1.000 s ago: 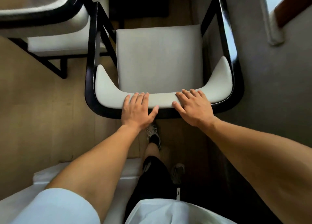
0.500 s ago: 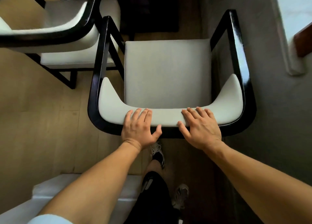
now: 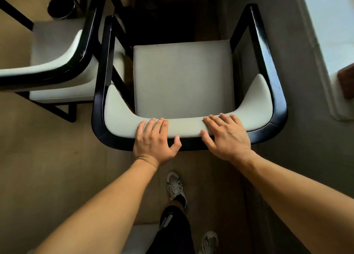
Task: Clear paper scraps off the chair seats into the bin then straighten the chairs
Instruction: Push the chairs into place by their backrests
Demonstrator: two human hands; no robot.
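Observation:
A black-framed armchair with a pale seat [image 3: 182, 77] stands in front of me; its seat shows no paper scraps. My left hand [image 3: 155, 140] and my right hand [image 3: 226, 137] both rest over the top of its curved, padded backrest [image 3: 118, 119], fingers draped forward and thumbs on the black rear rail. A second matching chair [image 3: 57, 66] stands to the left, its arm close beside the first chair's left arm. A round black bin [image 3: 61, 6] sits on the floor at the top left, behind the second chair.
A grey wall [image 3: 306, 138] runs along the right, close to the chair's right arm, with a pale ledge [image 3: 329, 33] above it. Wooden floor [image 3: 38, 158] lies open to the left. My feet [image 3: 176, 188] stand just behind the chair. A white surface [image 3: 141, 234] shows below.
The chair and both hands sit lower and nearer in view than a second ago, and the black bin has come into sight at the top left. Both hands keep their hold on the backrest.

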